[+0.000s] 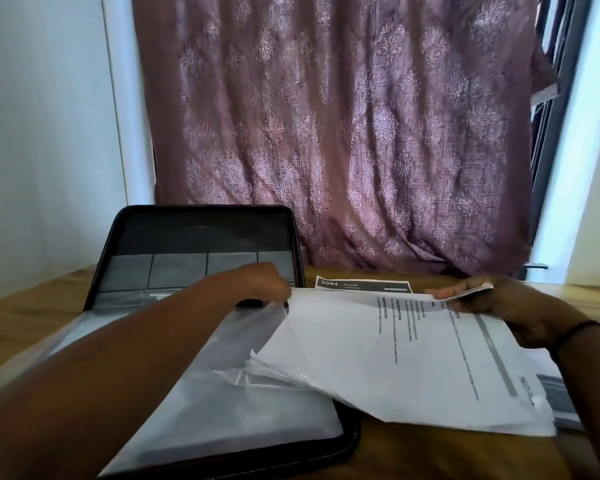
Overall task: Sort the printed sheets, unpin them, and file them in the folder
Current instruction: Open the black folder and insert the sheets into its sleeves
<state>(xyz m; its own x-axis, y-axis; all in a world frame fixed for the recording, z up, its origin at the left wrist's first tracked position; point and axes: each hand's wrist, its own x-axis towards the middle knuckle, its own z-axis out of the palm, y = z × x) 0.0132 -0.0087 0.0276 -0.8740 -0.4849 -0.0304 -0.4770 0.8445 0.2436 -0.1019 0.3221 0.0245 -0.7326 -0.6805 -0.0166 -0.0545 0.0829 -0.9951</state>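
Printed white paper sheets (413, 358) w/ black text lie fanned over the right side of an open black zip-edged folder (201, 244) on the brown wooden desk (25, 313). Right hand (492, 299) has its grip pinched on the sheets' far corner, lifting it a bit. Left hand (260, 282) reaches across the folder; its grip holds the top edge of a clear plastic sleeve (222, 368) inside. Folder lid stands upright at the back. Another printed sheet with a black header band (362, 284) lies flat behind the stack. Purple patterned curtain (343, 133) hangs beyond.
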